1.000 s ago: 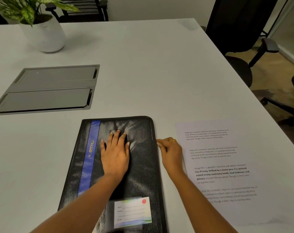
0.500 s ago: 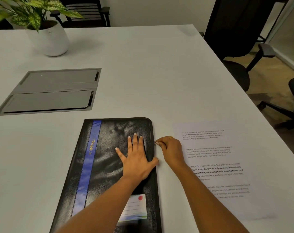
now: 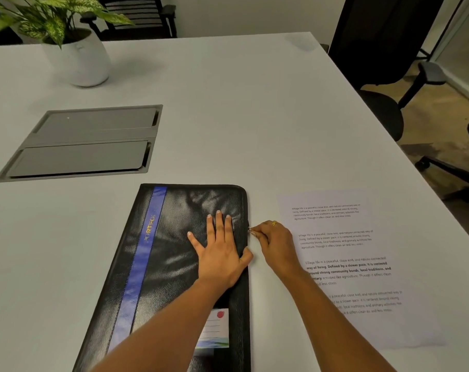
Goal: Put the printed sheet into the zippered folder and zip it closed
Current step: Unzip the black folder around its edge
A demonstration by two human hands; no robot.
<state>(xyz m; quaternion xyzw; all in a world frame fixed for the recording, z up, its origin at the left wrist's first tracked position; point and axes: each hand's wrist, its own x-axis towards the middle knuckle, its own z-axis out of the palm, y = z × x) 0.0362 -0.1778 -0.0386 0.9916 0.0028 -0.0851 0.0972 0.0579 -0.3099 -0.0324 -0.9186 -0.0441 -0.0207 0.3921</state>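
At the near edge of the white table [image 3: 254, 116]: one black folder [image 3: 168, 264], lying flat with its cover down, long side running away from the viewer. Its near end is cut off by the frame.

- Label card [image 3: 214, 328], white with a red dot, on the cover's near right part, partly hidden by the left forearm.
- Blue stripe [image 3: 142, 264] with gold lettering, running the length of the cover left of centre.
- Left hand [image 3: 220, 251]: laid flat on the cover's right half, fingers straight and together, thumb at the folder's right edge. It grips nothing.
- Right hand [image 3: 273, 242]: just beside the folder's right edge, fingertips pinched on the small metal zipper pull [image 3: 250, 229]. A gold ring [image 3: 274, 223] sits on one finger.
- Printed sheet [image 3: 348, 264]: flat on the table to the right of the folder, outside it and not touching it, text side up. The right forearm crosses its left margin.

Mid table, left: grey cable hatch [image 3: 85, 143] set into the surface, two flaps down.

Far left: white pot [image 3: 80, 60] holding a green speckled plant [image 3: 48, 17].

Beyond the table: black office chair [image 3: 383, 63] at the right, and a dark slatted chair [image 3: 139, 14] at the far side.
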